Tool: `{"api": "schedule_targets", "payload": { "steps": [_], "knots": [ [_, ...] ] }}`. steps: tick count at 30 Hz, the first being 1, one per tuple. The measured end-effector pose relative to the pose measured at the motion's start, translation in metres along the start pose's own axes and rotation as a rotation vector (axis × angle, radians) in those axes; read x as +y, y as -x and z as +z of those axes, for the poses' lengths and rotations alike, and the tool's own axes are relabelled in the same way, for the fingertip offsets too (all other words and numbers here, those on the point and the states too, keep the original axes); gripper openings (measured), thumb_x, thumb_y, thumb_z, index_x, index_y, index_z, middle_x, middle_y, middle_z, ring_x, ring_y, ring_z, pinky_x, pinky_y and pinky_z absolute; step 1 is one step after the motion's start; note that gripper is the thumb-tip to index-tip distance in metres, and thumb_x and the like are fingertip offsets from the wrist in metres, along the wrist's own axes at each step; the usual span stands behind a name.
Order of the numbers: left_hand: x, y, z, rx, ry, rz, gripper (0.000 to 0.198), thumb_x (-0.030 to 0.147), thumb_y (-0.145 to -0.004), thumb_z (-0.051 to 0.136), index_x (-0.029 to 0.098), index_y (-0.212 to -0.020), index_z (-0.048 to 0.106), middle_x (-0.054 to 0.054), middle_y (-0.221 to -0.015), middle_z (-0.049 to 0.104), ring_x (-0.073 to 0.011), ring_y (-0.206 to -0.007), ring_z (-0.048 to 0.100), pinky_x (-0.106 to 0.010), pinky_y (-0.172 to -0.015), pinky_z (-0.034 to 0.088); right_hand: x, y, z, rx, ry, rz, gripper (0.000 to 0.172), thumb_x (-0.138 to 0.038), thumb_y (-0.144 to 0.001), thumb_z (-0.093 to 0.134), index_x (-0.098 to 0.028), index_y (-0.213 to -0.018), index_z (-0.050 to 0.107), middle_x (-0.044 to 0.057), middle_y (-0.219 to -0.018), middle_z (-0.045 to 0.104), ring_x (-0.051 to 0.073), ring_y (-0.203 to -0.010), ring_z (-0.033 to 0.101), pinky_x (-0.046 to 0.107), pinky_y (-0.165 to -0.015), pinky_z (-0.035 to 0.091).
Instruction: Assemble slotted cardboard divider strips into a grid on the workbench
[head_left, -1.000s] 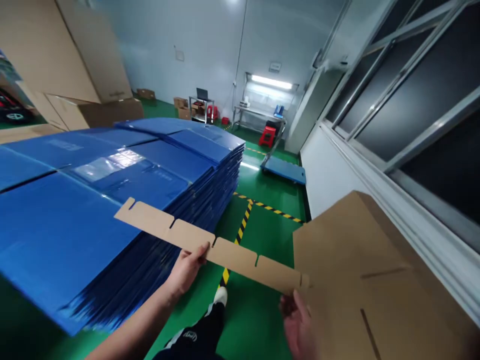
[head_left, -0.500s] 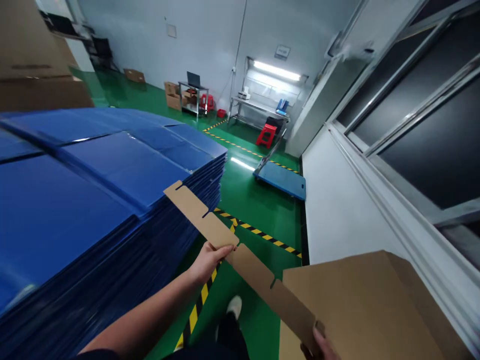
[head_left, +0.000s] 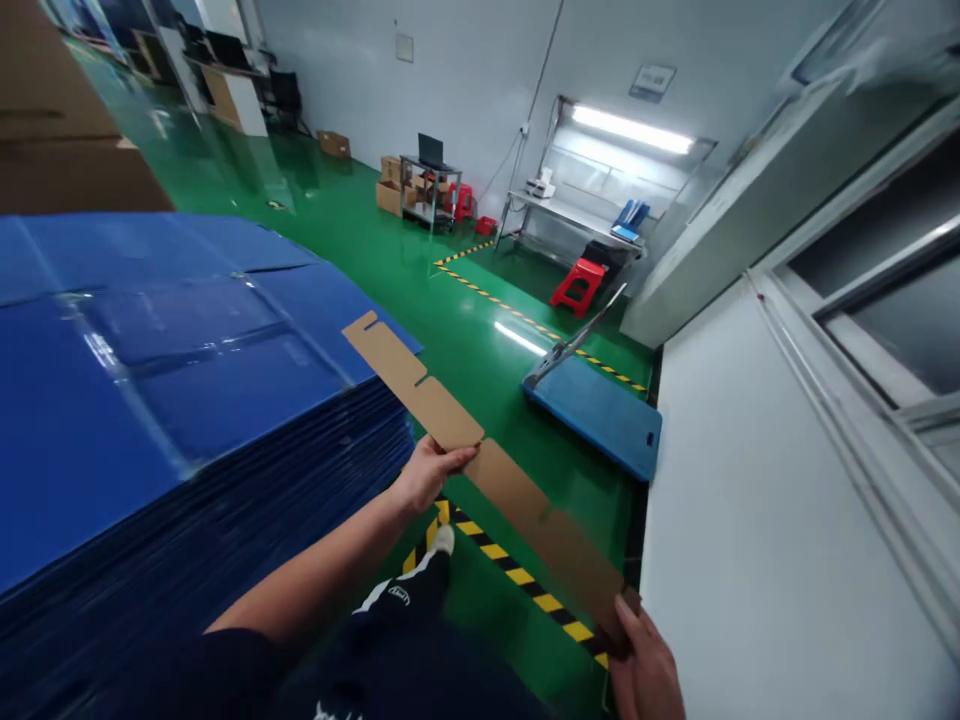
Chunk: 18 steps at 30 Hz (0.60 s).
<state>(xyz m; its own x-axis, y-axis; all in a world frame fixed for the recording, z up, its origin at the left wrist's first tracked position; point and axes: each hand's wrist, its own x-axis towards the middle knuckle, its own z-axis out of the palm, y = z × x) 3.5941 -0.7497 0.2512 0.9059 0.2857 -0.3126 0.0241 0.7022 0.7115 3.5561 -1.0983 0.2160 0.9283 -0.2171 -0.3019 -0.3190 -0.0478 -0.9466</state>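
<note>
Big carton's gone from view now; the slotted cardboard strip (head_left: 480,465) swings out beside the blue sheet stack (head_left: 150,400), left hand (head_left: 427,475) pinching its middle, right hand (head_left: 645,665) clamping the near end.

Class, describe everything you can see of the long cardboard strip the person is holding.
The cardboard strip is a long, narrow piece of plain brown corrugated-looking board, with small notches along its edge dividing it into sections. It is held flat in the air, running diagonally over the green floor. The left hand grips it near the middle; the right hand holds its near end. Its far end reaches over the corner of the blue sheet stack.
</note>
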Motion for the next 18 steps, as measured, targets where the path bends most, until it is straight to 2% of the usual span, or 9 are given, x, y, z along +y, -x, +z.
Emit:
{"api": "schedule_targets", "payload": {
  "steps": [3,6,8,10,12,13,15,18],
  "knots": [
    [-0.01,-0.101,0.036,0.033,0.055,-0.011,0.054,0.031,-0.04,0.098,0.014,-0.085,0.073,-0.006,-0.084,0.077,-0.019,-0.077,0.07,-0.027,-0.073,0.055,-0.042,-0.087,0.037,-0.054,-0.21,0.168,0.069,-0.052,-0.061,0.085,-0.017,-0.115,0.06,0.01,-0.116,0.069,0.028,-0.11,0.064,0.034,-0.082,0.059],
    [-0.008,-0.204,0.079,0.042,0.108,-0.048,0.054,0.029,-0.038,0.098,0.014,-0.083,0.073,-0.005,-0.082,0.077,-0.0178,-0.076,0.07,-0.027,-0.073,0.054,-0.087,-0.177,0.071,-0.059,-0.208,0.156,0.079,-0.054,-0.059,0.085,-0.017,-0.123,0.055,0.01,-0.119,0.067,0.026,-0.111,0.062,0.032,-0.085,0.056],
    [0.001,-0.266,0.106,0.032,0.126,-0.072,0.053,0.026,-0.037,0.098,0.013,-0.083,0.073,-0.006,-0.082,0.077,-0.0184,-0.076,0.07,-0.026,-0.071,0.053,-0.119,-0.235,0.097,0.047,-0.022,0.052,0.086,-0.062,-0.059,0.081,-0.018,-0.128,0.052,0.011,-0.127,0.062,0.027,-0.115,0.06,0.035,-0.093,0.053],
    [0.011,-0.323,0.128,0.029,0.142,-0.081,0.053,0.026,-0.038,0.098,0.013,-0.083,0.073,-0.006,-0.084,0.077,-0.0183,-0.077,0.07,-0.026,-0.069,0.053,-0.15,-0.29,0.13,0.224,0.239,-0.132,0.092,-0.069,-0.059,0.076,-0.018,-0.131,0.05,0.013,-0.134,0.057,0.03,-0.124,0.054,0.041,-0.105,0.046],
    [0.022,-0.381,0.142,0.049,0.155,-0.074,0.052,0.029,-0.039,0.098,0.015,-0.083,0.073,-0.003,-0.084,0.076,-0.0166,-0.078,0.069,-0.025,-0.07,0.053,-0.175,-0.347,0.169,0.347,0.417,-0.289,0.1,-0.072,-0.057,0.073,-0.016,-0.136,0.047,0.014,-0.137,0.054,0.032,-0.131,0.048,0.045,-0.111,0.04],
    [0.028,-0.411,0.147,0.069,0.162,-0.065,0.052,0.029,-0.04,0.098,0.016,-0.083,0.072,-0.002,-0.083,0.076,-0.0155,-0.078,0.069,-0.024,-0.071,0.053,-0.184,-0.377,0.189,0.351,0.449,-0.321,0.104,-0.073,-0.057,0.071,-0.015,-0.139,0.044,0.015,-0.137,0.054,0.032,-0.133,0.046,0.046,-0.112,0.039],
    [0.04,-0.472,0.151,0.124,0.175,-0.041,0.052,0.029,-0.039,0.098,0.017,-0.083,0.072,-0.001,-0.084,0.076,-0.0141,-0.08,0.068,-0.023,-0.073,0.054,-0.197,-0.441,0.227,0.295,0.461,-0.289,0.109,-0.076,-0.056,0.07,-0.015,-0.143,0.042,0.015,-0.134,0.055,0.032,-0.13,0.048,0.047,-0.109,0.041],
    [0.068,-0.558,0.15,0.242,0.189,0.033,0.056,0.033,-0.039,0.098,0.019,-0.086,0.072,-0.001,-0.09,0.077,-0.0144,-0.084,0.068,-0.023,-0.074,0.054,-0.211,-0.542,0.275,0.047,0.398,-0.179,0.107,-0.074,-0.059,0.073,-0.017,-0.144,0.043,0.012,-0.117,0.062,0.029,-0.11,0.06,0.044,-0.098,0.049]
  ]
}}
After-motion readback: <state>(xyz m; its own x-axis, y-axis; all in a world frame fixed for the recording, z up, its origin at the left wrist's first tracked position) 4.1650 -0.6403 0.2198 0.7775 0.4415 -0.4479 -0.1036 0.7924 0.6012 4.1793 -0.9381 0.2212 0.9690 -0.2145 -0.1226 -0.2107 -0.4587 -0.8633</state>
